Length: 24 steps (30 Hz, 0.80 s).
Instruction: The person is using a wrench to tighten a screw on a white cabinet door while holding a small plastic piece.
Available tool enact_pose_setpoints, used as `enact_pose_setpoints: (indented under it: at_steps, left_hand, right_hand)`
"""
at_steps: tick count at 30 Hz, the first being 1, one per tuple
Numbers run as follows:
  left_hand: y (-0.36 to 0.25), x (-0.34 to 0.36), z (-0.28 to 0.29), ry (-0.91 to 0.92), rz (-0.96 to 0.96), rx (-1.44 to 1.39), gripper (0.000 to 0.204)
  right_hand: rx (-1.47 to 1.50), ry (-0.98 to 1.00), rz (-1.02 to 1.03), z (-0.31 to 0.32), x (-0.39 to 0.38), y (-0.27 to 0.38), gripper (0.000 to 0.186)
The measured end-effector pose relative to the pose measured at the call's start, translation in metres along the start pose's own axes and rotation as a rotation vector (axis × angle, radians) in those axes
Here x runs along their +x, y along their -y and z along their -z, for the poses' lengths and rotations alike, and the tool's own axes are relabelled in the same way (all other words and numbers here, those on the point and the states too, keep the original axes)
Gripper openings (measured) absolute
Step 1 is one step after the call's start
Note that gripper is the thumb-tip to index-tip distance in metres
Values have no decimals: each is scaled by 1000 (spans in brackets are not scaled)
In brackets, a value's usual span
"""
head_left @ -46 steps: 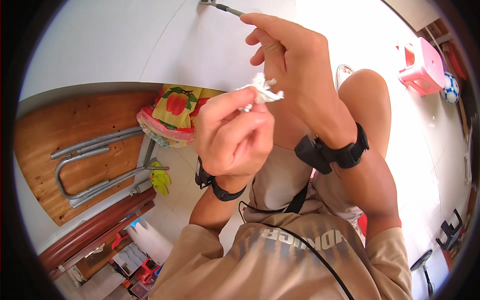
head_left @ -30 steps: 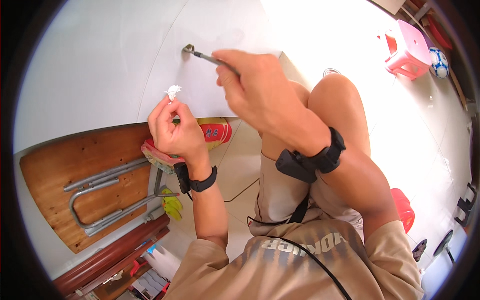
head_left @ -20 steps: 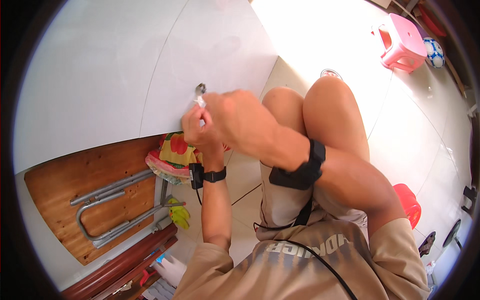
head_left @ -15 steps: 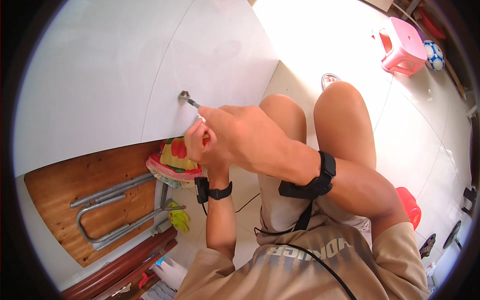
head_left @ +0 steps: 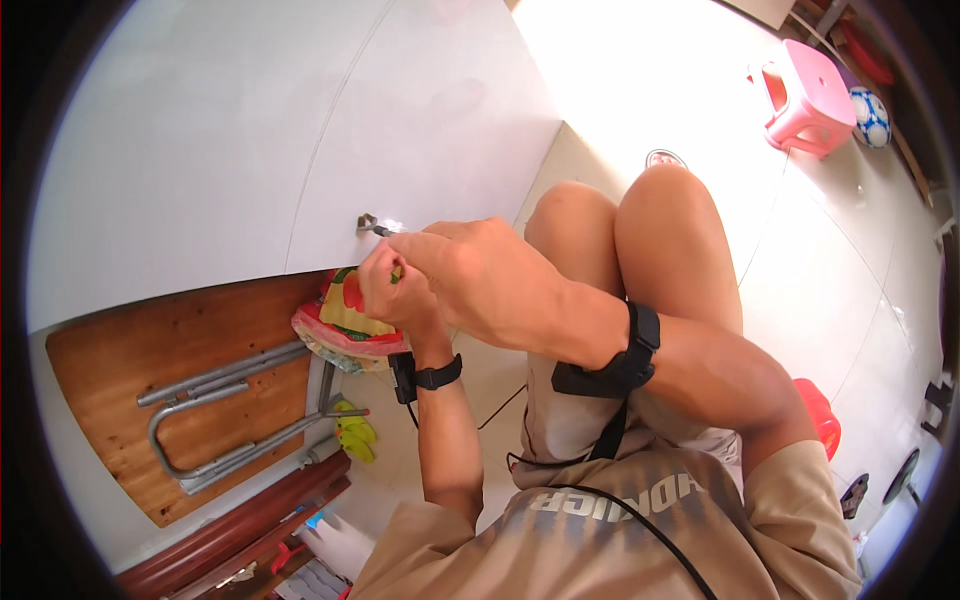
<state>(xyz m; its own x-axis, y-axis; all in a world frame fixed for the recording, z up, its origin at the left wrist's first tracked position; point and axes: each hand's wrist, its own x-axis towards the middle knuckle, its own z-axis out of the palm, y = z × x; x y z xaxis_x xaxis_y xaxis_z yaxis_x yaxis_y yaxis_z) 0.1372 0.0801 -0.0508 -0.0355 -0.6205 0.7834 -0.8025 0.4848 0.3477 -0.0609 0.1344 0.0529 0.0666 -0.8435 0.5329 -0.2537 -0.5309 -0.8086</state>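
My right hand (head_left: 480, 275) is closed on a slim tool (head_left: 381, 231) with a dark shaft. A small, dull metal head (head_left: 367, 222) at its far end lies over the white panel (head_left: 420, 120), near the panel's lower edge. The tool's exact kind is too small to tell, and its grip is hidden in my fist. Right beside it, partly covered by the right hand, my left hand (head_left: 392, 287) has its fingers curled in. Whatever those fingers hold cannot be made out. Both wrists wear black bands.
Below the panel, a wooden board (head_left: 110, 400) with folded grey metal legs stands near a colourful bag (head_left: 345, 325) and yellow-green slippers (head_left: 355, 430). A pink stool (head_left: 815, 95) and a blue-and-white ball (head_left: 870, 115) are far right. Beside my elbow sits something red (head_left: 818, 415).
Both hands and the tool's head have shifted toward the panel's lower edge. My left fingers now look more curled in, and my knees are closer together.
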Motion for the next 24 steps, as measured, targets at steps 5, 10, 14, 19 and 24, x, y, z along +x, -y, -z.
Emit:
enact_pose_setpoints:
  at_steps: [5,10,14,19,24]
  left_hand:
    - [-20,-28,1,86,102,53,12]
    - [-39,-35,17,49,296,-96,8]
    - [-35,-28,28,-79,326,-167,7]
    - [-49,16,31,-99,234,-100,10]
    - [-36,39,18,-161,61,-81,11]
  right_hand:
    - [-70,141,-55,5,-6,-9,39]
    - [-1,73,25,8,-2,7,37]
    - [-180,298,-138,0,-2,-4,40]
    - [-42,-46,32,10,-3,0,17]
    - [-214,72,-133,8,2,-11,17]
